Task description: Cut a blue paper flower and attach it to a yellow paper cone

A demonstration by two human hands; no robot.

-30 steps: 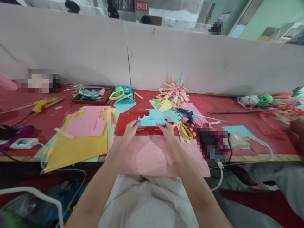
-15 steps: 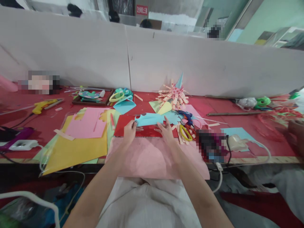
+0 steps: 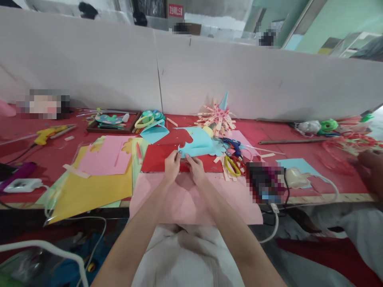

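Note:
A light blue paper (image 3: 199,139) with a curved cutout along its left side is raised over a red sheet (image 3: 155,159). My left hand (image 3: 172,164) pinches its lower left corner. Close beside it, my right hand (image 3: 195,167) grips the lower edge between thumb and fingers. Under my wrists lies a large pink sheet (image 3: 167,199). Scissors with yellow handles (image 3: 233,166) and a dark blue tool (image 3: 235,145) rest to the right of the paper.
Pink paper (image 3: 104,155) lies on a yellow sheet (image 3: 89,195) at the left, with a yellow glue gun (image 3: 44,135) farther left. Behind are a brown tray (image 3: 131,127) and a fringed paper piece with a blue cone (image 3: 223,101). Another person's hand (image 3: 371,161) is at the far right.
My right hand has moved left, nearer my left hand, and its spread fingers have closed on the edge. The blue paper, earlier a narrow folded strip, now stands opened up and taller.

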